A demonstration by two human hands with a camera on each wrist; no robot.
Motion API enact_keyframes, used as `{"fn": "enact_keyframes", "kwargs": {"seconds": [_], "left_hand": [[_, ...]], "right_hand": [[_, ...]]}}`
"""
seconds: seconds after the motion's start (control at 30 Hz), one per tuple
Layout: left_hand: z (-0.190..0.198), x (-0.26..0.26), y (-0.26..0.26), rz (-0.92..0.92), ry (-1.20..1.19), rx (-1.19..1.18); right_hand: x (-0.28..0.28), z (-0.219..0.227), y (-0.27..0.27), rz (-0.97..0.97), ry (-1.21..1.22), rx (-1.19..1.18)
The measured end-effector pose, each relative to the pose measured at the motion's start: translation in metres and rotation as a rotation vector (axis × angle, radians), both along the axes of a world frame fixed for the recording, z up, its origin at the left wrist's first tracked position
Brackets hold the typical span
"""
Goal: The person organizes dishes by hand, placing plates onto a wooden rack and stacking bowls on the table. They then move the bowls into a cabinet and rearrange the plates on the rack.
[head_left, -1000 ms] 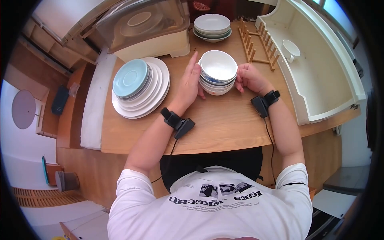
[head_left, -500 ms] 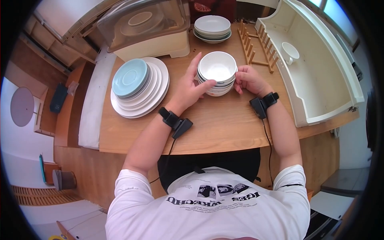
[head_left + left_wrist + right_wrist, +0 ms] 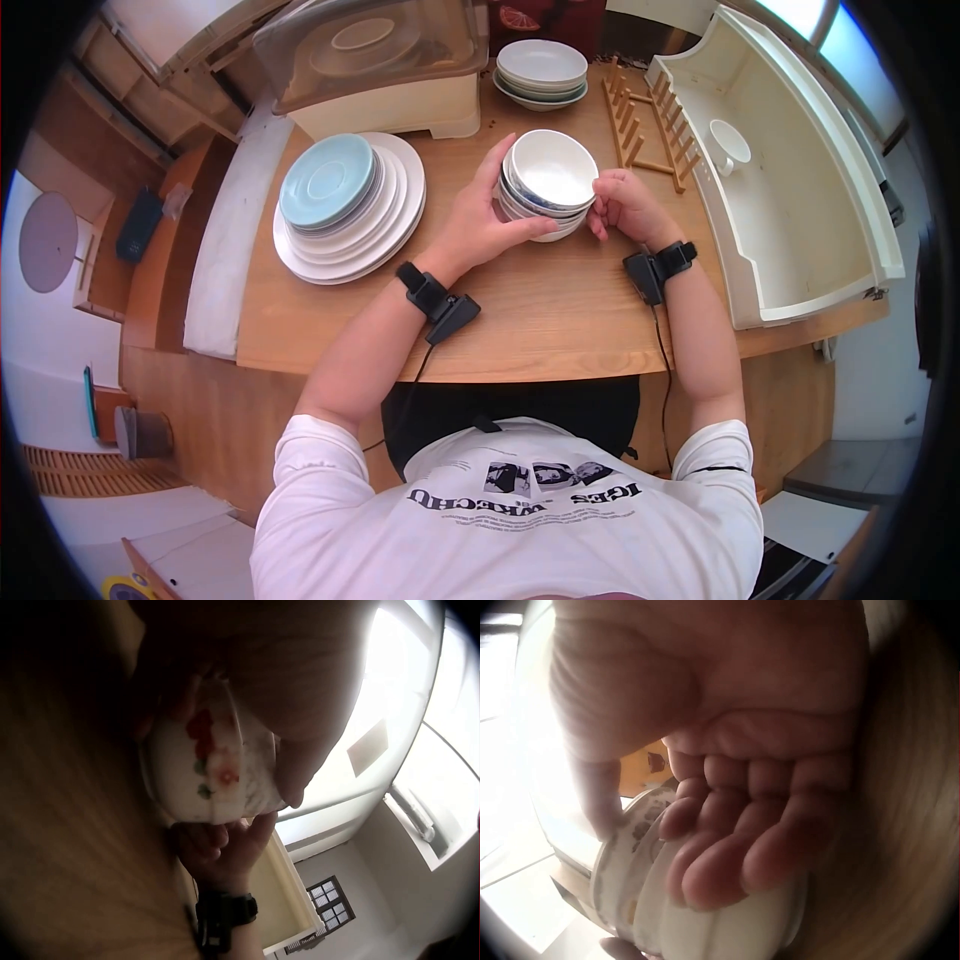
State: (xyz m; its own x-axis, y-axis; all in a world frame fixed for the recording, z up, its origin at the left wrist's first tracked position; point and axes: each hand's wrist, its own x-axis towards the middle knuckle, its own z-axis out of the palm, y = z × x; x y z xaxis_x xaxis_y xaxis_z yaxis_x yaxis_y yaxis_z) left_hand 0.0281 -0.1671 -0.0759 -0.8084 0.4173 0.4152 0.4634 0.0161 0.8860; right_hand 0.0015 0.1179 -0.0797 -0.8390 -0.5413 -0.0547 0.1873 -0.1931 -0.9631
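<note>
Showing nearest is a white T-shirt (image 3: 500, 540) with black print, worn by the person. A small black camera is strapped to each wrist. Past that, the bare front of the wooden counter (image 3: 520, 325) is seen.

Next come the two hands, with a stack of small bowls (image 3: 547, 188) set between them. The stack is wrapped by the left hand (image 3: 478, 222) from its left side, with the thumb laid across the front and the fingers round the back, so this grip is closed on the bowls. On the other side, the fingers of the right hand (image 3: 630, 207) are bent and its thumb is put by the top bowl's rim; whether that grip has hold of anything cannot be told. The stack's long way is up and down, with the mouths turned up. It is met from both sides, and more of it is covered by the left hand. Red flowers are painted on a low bowl (image 3: 214, 765).

To the left, a pale blue saucer (image 3: 325, 180) is stacked on white plates (image 3: 402, 220). To the right, a white cup (image 3: 728, 142) is held in a cream bin (image 3: 815, 200). Farther back, a wooden peg rack (image 3: 670, 130), more stacked bowls (image 3: 541, 65) and a lidded box (image 3: 390, 115) are seen.
</note>
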Motion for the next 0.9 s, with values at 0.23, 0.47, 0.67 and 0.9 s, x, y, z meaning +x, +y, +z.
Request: {"fn": "enact_keyframes", "kwargs": {"seconds": [0.23, 0.47, 0.67, 0.9], "left_hand": [[0.008, 0.003, -0.002, 0.002, -0.065, -0.027], [0.004, 0.002, -0.002, 0.015, -0.038, -0.008], [0.012, 0.010, 0.000, 0.013, -0.027, 0.034], [0.002, 0.000, -0.001, 0.014, 0.078, -0.015]], "right_hand": [[-0.003, -0.008, 0.004, 0.013, 0.007, -0.036], [-0.005, -0.010, 0.006, 0.029, 0.011, -0.055], [-0.004, -0.008, 0.005, 0.022, 0.012, -0.035], [-0.007, -0.012, 0.007, 0.034, 0.014, -0.048]]}}
